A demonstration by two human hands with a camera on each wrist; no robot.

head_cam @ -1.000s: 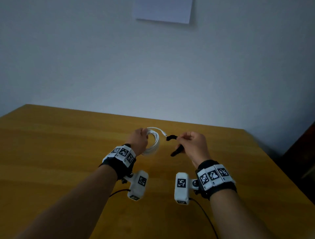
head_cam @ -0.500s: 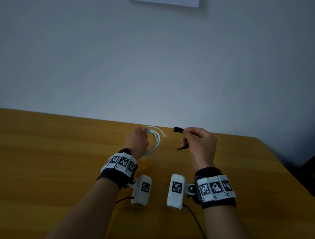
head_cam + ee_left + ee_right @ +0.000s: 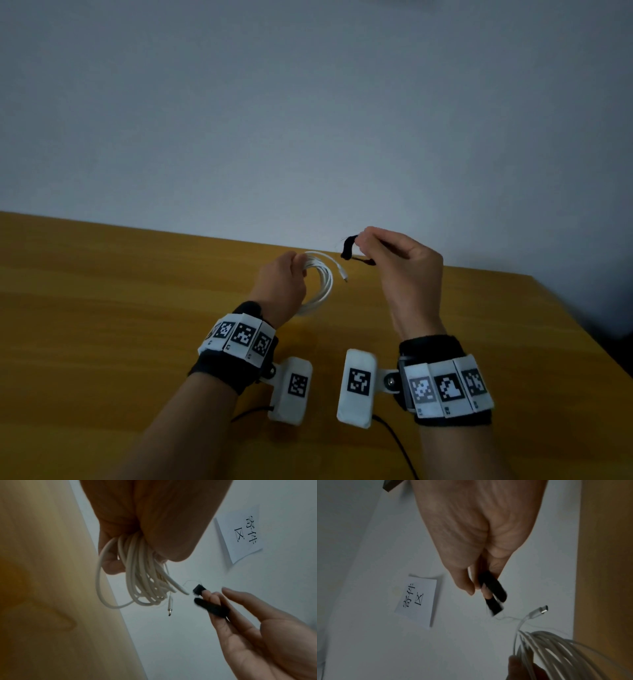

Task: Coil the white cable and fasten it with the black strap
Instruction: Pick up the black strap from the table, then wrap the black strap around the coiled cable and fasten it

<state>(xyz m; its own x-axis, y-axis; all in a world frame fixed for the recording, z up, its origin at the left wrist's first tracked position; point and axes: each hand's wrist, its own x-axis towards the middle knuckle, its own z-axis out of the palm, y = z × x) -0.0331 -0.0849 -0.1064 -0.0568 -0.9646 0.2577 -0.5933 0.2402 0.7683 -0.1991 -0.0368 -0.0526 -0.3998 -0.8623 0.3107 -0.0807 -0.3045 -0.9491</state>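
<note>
1. Counter (image 3: pixel 102 325): I see a wooden surface filling the lower half of the head view, its far edge against a plain pale wall (image 3: pixel 308 120).
2. Paper sheet (image 3: pixel 240 532): in the left wrist view a white sheet with printed characters is fixed to the wall at the upper right of the frame. It also appears at centre left of the right wrist view.
3. Left hand (image 3: pixel 284 284): my left grip is closed around the white cable (image 3: pixel 322 284), fingers curled over the bundled loops at the centre of the head view, above the counter.
4. White cable: wound into a coil of several loops. One metal-tipped connector (image 3: pixel 542 609) sticks out free of the bundle toward the right hand.
5. Right hand (image 3: pixel 404 270): held up right of centre, higher in the frame than the left. My right grip pinches the black strap (image 3: pixel 347 246) between thumb and fingertips, the remaining fingers loosely extended.
6. Black strap: folded, both ends projecting past the fingertips toward the coil. It sits just beside the free connector and apart from the loops; no part of it wraps the cable.
</note>
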